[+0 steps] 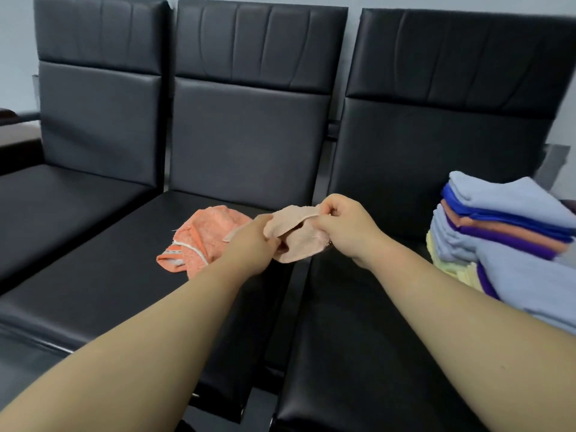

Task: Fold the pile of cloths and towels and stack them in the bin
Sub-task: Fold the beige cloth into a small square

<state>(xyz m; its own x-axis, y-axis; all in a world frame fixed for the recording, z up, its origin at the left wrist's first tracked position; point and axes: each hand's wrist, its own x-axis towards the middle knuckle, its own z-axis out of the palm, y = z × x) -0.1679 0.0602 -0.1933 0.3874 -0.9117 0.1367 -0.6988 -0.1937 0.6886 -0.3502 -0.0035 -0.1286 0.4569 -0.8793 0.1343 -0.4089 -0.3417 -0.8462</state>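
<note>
A small pale peach cloth (294, 235) hangs bunched in the air between both hands, above the gap between the middle and right seats. My left hand (252, 244) grips its left part, and my right hand (346, 227) pinches its upper right edge. An orange patterned cloth (202, 241) lies crumpled on the middle seat, just left of my left hand. A stack of folded towels (511, 241) in light blue, dark blue, purple, peach and yellow sits on the right seat. No bin is in view.
Three black padded chairs stand side by side against a pale wall; the left seat (62, 207) holds nothing. A dark armrest or table edge (15, 132) shows at the far left. Bare black cushion (358, 353) lies in front of the towel stack.
</note>
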